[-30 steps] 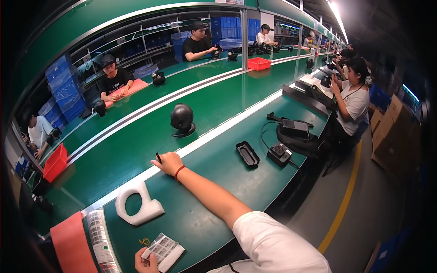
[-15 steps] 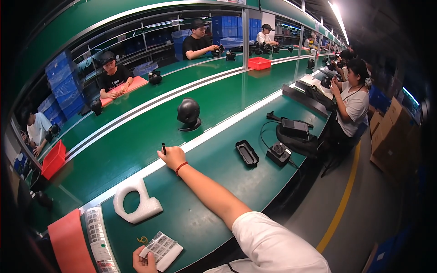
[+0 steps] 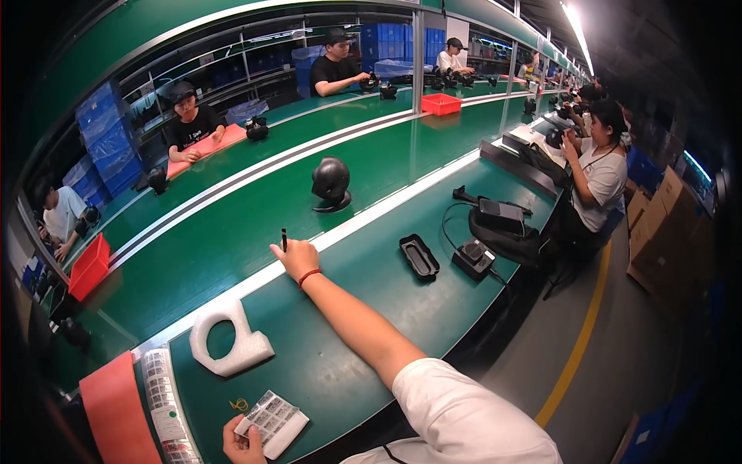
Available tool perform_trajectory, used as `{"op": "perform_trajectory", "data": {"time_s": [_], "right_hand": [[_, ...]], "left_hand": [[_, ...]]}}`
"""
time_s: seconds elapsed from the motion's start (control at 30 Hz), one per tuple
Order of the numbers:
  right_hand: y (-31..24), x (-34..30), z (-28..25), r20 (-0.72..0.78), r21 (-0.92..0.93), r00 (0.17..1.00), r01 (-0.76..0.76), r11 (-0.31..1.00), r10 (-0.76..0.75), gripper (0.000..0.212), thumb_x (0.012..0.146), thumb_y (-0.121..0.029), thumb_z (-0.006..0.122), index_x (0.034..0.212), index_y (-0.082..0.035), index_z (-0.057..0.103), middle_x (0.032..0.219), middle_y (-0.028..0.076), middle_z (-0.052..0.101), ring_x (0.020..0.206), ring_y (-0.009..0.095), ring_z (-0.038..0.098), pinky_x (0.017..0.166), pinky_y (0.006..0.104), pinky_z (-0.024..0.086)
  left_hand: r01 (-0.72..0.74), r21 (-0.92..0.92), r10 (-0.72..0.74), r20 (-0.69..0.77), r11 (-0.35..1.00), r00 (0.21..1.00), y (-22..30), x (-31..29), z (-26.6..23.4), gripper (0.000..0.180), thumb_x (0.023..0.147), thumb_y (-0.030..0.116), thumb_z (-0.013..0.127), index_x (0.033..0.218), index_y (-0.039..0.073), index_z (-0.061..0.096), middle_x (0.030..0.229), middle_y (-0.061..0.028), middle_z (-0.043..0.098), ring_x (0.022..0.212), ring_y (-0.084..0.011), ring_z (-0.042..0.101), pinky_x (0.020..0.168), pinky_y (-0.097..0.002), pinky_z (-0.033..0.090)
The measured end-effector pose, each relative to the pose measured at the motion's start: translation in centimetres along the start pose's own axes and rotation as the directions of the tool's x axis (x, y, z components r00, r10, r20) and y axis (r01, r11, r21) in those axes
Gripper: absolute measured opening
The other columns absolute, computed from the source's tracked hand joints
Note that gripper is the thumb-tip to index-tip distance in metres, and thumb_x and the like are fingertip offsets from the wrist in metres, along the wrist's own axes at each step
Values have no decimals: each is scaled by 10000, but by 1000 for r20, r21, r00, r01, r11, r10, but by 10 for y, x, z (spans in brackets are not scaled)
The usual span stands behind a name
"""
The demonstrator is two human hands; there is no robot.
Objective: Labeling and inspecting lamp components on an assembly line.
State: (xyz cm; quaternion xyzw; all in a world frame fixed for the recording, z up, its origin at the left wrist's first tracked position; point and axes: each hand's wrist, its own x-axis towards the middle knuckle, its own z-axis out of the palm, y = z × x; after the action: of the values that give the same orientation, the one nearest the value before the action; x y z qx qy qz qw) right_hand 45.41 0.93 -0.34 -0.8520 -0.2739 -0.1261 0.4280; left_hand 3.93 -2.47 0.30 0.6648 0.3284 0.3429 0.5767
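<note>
My right hand (image 3: 299, 260) rests at the white edge strip beside the green conveyor, its fingers closed around a slim black pen-like stick (image 3: 284, 240) that points up. Down near the front edge, my left hand (image 3: 241, 442) grips a small sheet of printed labels (image 3: 272, 421) by its left side. A yellow rubber band (image 3: 239, 404) lies just beyond that hand. Between the hands sits a white foam ring (image 3: 246, 346) with a round hole. On the conveyor, beyond my right hand, stands a glossy black rounded device (image 3: 331, 184) on a curved base.
An orange mat (image 3: 120, 410) and a label sheet in a clear sleeve (image 3: 165, 402) lie at left. Rightward are a black tray (image 3: 420, 257), a black boxy device with a cable (image 3: 473, 258) and a black bag (image 3: 506, 236). Red bins (image 3: 441, 104) and several co-workers line the conveyor.
The black rounded device has moved right along the conveyor, and co-workers' pieces have shifted too. My right hand is slightly farther right, still holding the stick. My left hand has barely moved.
</note>
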Motion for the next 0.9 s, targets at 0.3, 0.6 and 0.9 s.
{"op": "perform_trajectory", "data": {"time_s": [0.3,0.6,0.9], "right_hand": [[12,5,-1,-108,158,985,-114,981,132,366,849,-380,628,668,-66,574,598,151,579,617,379,574,573,454,458],[11,2,4,-80,155,997,-3,988,16,398,856,-379,626,652,-50,531,582,161,554,598,387,552,538,454,434],[6,5,3,-96,202,994,-37,979,58,382,859,-360,626,662,-53,515,583,157,548,605,385,544,529,444,426]], "left_hand": [[-5,23,5,-5,1000,1000,0,1,1,305,847,-36,610,1147,-26,559,964,-97,622,796,-146,601,669,-247,515],[-9,35,9,0,999,1000,-1,0,-1,303,848,-38,607,1147,-30,556,977,-100,617,816,-150,599,682,-258,520],[4,0,-4,2,1000,1000,-3,1,-3,311,851,-39,604,1156,-33,546,981,-95,610,822,-151,595,687,-258,518]]}}
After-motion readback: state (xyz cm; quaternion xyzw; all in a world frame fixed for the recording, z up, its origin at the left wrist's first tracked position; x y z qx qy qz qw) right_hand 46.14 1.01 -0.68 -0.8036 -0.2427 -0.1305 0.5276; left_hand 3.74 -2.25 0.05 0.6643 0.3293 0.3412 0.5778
